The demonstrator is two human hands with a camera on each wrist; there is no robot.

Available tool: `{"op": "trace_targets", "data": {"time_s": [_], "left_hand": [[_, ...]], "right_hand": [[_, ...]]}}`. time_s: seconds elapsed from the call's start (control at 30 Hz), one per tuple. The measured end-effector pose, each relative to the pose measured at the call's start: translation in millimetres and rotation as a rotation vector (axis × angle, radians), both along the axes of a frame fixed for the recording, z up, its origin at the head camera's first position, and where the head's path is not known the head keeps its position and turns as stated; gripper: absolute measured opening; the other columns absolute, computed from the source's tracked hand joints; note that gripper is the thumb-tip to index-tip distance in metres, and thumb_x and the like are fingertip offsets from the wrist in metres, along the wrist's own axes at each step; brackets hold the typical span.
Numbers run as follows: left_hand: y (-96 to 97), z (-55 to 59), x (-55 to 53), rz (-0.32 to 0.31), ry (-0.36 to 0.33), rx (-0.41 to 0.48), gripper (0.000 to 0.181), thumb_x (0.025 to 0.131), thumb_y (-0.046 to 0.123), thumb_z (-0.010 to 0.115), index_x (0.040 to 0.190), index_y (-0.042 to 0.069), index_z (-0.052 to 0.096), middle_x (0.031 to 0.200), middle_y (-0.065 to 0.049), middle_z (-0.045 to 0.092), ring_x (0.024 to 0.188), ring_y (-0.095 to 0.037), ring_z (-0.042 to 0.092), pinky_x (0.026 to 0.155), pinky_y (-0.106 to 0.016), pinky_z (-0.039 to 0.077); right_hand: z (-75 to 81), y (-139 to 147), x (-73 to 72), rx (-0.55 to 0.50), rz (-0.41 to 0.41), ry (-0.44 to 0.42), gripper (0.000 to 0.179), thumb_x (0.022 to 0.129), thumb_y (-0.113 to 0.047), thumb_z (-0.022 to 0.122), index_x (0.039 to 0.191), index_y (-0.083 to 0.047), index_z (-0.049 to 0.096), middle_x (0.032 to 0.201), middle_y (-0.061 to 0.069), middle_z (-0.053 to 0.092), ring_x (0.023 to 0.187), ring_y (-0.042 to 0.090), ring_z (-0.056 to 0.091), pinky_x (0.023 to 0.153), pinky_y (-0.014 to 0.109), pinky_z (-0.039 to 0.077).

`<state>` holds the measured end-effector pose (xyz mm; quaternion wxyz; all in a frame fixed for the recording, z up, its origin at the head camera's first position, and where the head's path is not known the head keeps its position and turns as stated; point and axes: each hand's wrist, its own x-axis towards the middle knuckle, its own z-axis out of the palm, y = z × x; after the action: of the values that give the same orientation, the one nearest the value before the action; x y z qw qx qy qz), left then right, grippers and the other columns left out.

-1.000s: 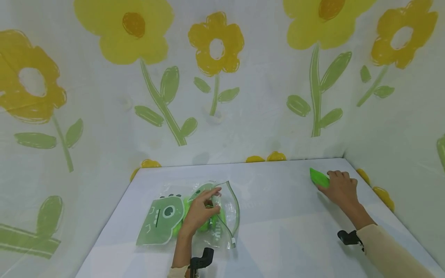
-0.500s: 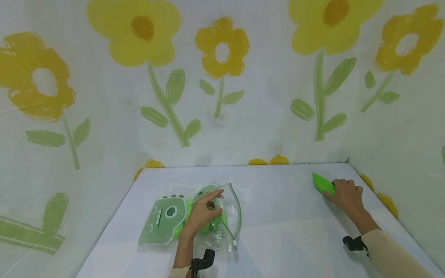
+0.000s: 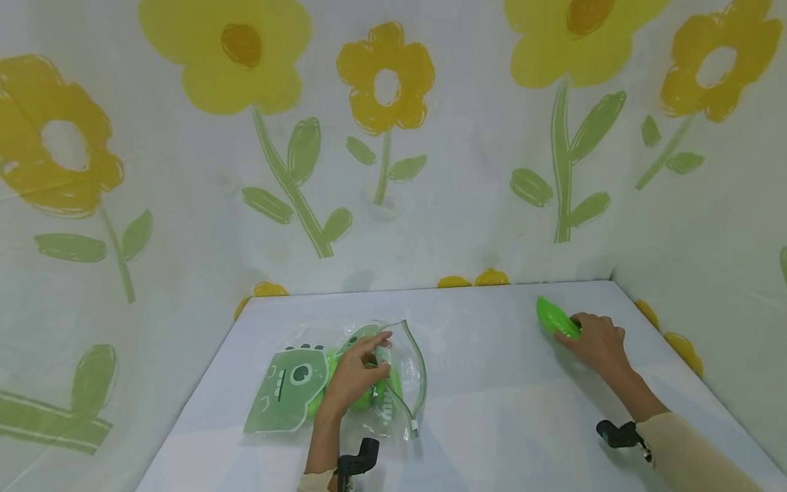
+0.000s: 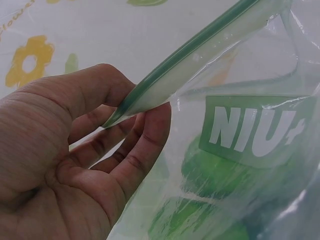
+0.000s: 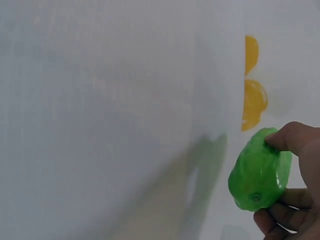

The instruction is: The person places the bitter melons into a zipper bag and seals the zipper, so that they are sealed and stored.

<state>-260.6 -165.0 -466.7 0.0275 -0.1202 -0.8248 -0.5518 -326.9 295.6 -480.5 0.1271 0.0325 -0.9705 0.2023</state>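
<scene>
A clear zip bag (image 3: 285, 393) with a green cartoon dinosaur print lies on the left part of the table. Pinched between the thumb and fingers of my left hand (image 3: 350, 383) is the bag's green zip edge (image 4: 185, 47), which stands raised so the mouth gapes. Bright green items (image 4: 215, 165) show through the plastic behind the "NIU+" label; their kind is unclear. Far to the right, my right hand (image 3: 599, 342) grips a glossy green toy fruit or vegetable (image 5: 257, 175), bumpy with a pointed tip, held above the tabletop. The palm hides part of it.
The white tabletop (image 3: 486, 383) meets a flower-printed cloth wall (image 3: 455, 205) at its back and right edges. A white slider (image 3: 414, 427) sits at the near end of the bag's zip.
My right hand has shifted a little to the left with the green toy, which has turned slightly in the grip. The left hand stays in place on the bag's edge.
</scene>
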Motion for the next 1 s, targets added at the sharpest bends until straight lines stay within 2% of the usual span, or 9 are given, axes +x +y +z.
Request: {"op": "trace_targets", "data": {"time_s": [0.27, 0.4, 0.53, 0.73, 1.0], "left_hand": [[0.2, 0.1, 1.1, 0.007, -0.001, 0.042, 0.059, 0.086, 0.005, 0.073, 0.141, 0.018, 0.059, 0.126, -0.005, 0.062, 0.089, -0.020, 0.057, 0.065, -0.026, 0.048], [0.1, -0.2, -0.2, 0.007, 0.001, 0.045, 0.059, 0.086, 0.004, 0.073, 0.142, 0.016, 0.059, 0.126, -0.004, 0.061, 0.089, -0.020, 0.058, 0.065, -0.026, 0.048], [-0.3, -0.4, -0.7, -0.005, -0.001, 0.027, 0.058, 0.086, 0.005, 0.072, 0.141, 0.019, 0.059, 0.125, -0.004, 0.061, 0.089, -0.020, 0.058, 0.066, -0.026, 0.049], [-0.1, 0.3, 0.3, -0.012, -0.001, 0.005, 0.058, 0.087, 0.005, 0.071, 0.142, 0.020, 0.058, 0.125, -0.005, 0.061, 0.089, -0.020, 0.059, 0.068, -0.027, 0.050], [-0.7, 0.3, -1.0, -0.011, 0.000, 0.006, 0.058, 0.087, 0.005, 0.071, 0.143, 0.016, 0.058, 0.123, -0.004, 0.062, 0.088, -0.020, 0.059, 0.068, -0.027, 0.050]], "right_hand": [[0.1, -24.4, 11.9, -0.080, 0.040, -0.031, 0.062, 0.090, -0.042, 0.071, 0.119, 0.011, 0.062, 0.102, 0.024, 0.067, 0.093, 0.040, 0.057, 0.073, 0.055, 0.034], [1.8, -39.7, 19.6, -0.129, 0.065, -0.025, 0.060, 0.090, -0.042, 0.072, 0.120, 0.009, 0.064, 0.110, 0.026, 0.065, 0.102, 0.042, 0.056, 0.078, 0.060, 0.034], [3.0, -55.5, 29.5, -0.165, 0.101, -0.031, 0.061, 0.090, -0.043, 0.073, 0.121, 0.008, 0.065, 0.112, 0.024, 0.064, 0.104, 0.041, 0.056, 0.082, 0.064, 0.035], [4.7, -80.8, 40.8, -0.229, 0.151, -0.049, 0.058, 0.089, -0.042, 0.074, 0.123, 0.005, 0.066, 0.111, 0.016, 0.066, 0.103, 0.035, 0.058, 0.078, 0.053, 0.050], [11.7, -111.7, 48.9, -0.291, 0.189, -0.082, 0.056, 0.089, -0.043, 0.075, 0.122, 0.002, 0.067, 0.111, 0.011, 0.066, 0.102, 0.031, 0.058, 0.077, 0.046, 0.051]]}}
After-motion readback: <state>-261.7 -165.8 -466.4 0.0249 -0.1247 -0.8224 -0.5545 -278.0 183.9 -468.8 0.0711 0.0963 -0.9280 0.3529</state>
